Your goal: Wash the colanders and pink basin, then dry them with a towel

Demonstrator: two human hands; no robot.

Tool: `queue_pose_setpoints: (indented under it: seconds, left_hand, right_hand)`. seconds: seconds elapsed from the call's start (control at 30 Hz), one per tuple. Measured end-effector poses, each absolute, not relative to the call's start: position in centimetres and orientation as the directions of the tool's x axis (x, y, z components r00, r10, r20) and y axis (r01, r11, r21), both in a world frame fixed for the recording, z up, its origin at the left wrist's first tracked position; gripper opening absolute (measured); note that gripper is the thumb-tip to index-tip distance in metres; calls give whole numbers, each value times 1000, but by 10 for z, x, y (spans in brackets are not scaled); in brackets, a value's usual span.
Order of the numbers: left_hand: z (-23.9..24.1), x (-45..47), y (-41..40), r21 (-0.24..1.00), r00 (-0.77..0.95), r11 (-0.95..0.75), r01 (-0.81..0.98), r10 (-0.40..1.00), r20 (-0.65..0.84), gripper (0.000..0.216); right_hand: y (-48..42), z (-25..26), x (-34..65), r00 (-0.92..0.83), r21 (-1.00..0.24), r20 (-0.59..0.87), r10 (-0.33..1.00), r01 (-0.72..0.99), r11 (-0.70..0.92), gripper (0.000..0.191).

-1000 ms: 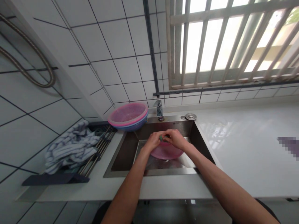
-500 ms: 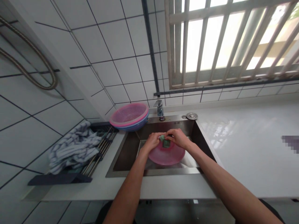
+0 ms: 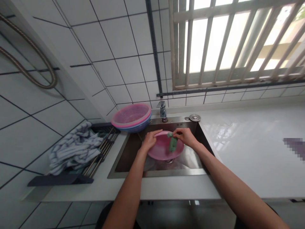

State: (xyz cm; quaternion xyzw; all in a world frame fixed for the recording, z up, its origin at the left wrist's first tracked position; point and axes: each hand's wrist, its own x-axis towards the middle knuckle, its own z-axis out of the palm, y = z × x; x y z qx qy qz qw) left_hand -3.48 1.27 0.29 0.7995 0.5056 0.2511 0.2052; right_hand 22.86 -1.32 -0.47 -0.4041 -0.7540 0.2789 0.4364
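A pink plastic bowl (image 3: 162, 150) is tilted up inside the steel sink (image 3: 128, 152). My left hand (image 3: 150, 140) grips the bowl's far left rim, fingers curled over the edge. My right hand (image 3: 186, 137) pinches a green scouring pad (image 3: 172, 143) that hangs down against the inside of the bowl. Both forearms reach in from the bottom of the view.
Stacked pink and blue basins (image 3: 131, 117) sit at the sink's back left corner beside the tap (image 3: 163, 111). A striped cloth (image 3: 73, 147) lies on a drying rack (image 3: 100, 152) to the left. White worktop (image 3: 250, 143) stretches right. A barred window (image 3: 233, 41) is above.
The hands parted: the left took the bowl's rim and tipped the bowl up, while the right kept the green pad, which now hangs inside the bowl.
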Motion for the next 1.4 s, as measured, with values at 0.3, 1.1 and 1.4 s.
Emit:
queue_pose_setpoints:
  seconds: [0.3,1.1,1.4]
  left_hand:
    - [-3,-29,13,596,369,-439,673,897,244,60]
    - [-4,-2,1,484,504,-517,706,847,171,67]
    - [-7,-7,1,492,453,-495,716,866,212,72]
  right_hand:
    - [-14,1,242,-253,-810,423,870,326,488,15]
    - [-20,-2,209,-419,-658,485,768,403,636,16]
    - [-21,0,216,-384,-675,472,793,422,606,14]
